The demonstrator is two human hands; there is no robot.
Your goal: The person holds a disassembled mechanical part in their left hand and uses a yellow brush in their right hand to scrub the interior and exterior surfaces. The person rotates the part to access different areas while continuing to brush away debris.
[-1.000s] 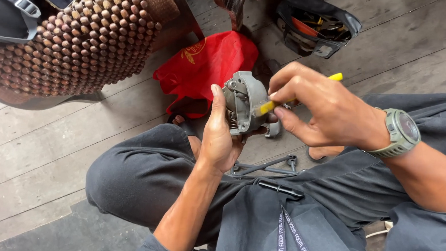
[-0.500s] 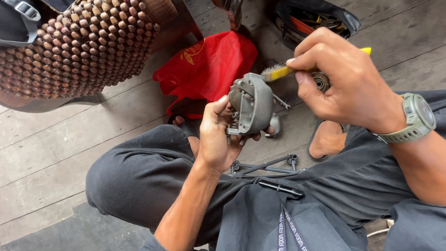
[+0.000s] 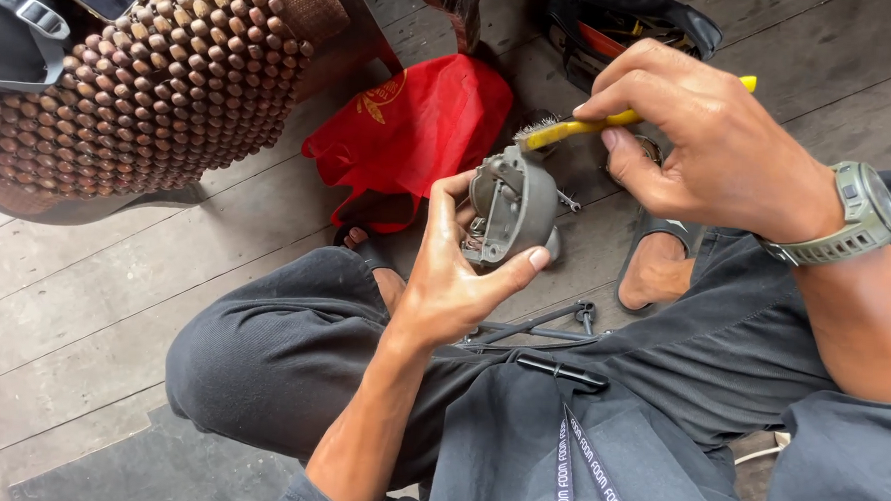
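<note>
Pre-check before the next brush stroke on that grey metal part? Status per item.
1. Left hand grips the grey metal part: ok.
2. Right hand holds the yellow-handled brush: ok.
3. Bristles at the part's top edge: ok.
4. Fingers clear of the bristles: ok.
5. Part's surface clean: cannot tell.
6. Loose tools on the lap, apart from both hands: ok.

A weathered grey plank floor (image 3: 93, 305) carried the scene. On it lay a crumpled red bag (image 3: 411, 129), a seat cover of brown wooden beads (image 3: 163, 78) at the upper left, an open dark tool bag (image 3: 636, 23) and thin dark metal tools (image 3: 542, 325).
</note>
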